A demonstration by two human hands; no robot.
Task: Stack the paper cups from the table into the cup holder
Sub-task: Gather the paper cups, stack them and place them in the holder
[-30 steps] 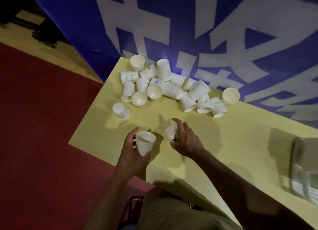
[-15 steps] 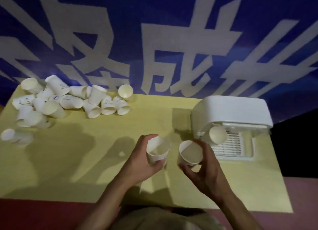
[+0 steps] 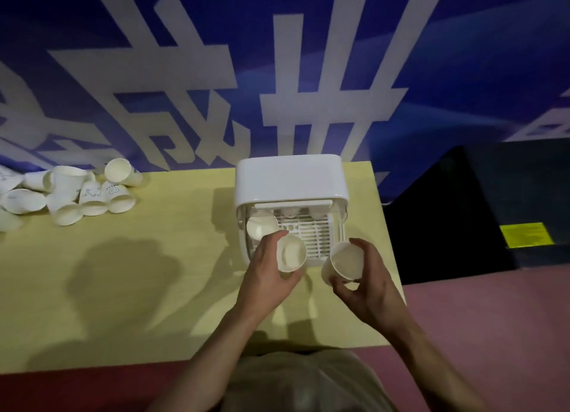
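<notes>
Both hands have come closer to the holder (image 3: 290, 180) since half a second ago, and the view has swung right, so the white box now sits near the middle and the pile of loose cups (image 3: 71, 192) lies at the far left of the yellow worktop (image 3: 123, 288). The left hand (image 3: 265, 276) holds a cup (image 3: 291, 254), its fingers wrapped around the wall, mouth tilted up toward the camera, just in front of the holder's open front. The right hand (image 3: 367, 285) grips a second cup (image 3: 345, 263) from below and from the side with curled fingers, mouth also up, at the holder's right front corner. The two cups are near each other but apart. Inside the holder, a third cup (image 3: 262, 225) lies at the left over a white grid, its mouth facing outward; whether it is one cup or a stack cannot be told. Behind the worktop hangs a blue banner (image 3: 277, 72) with large white characters.
</notes>
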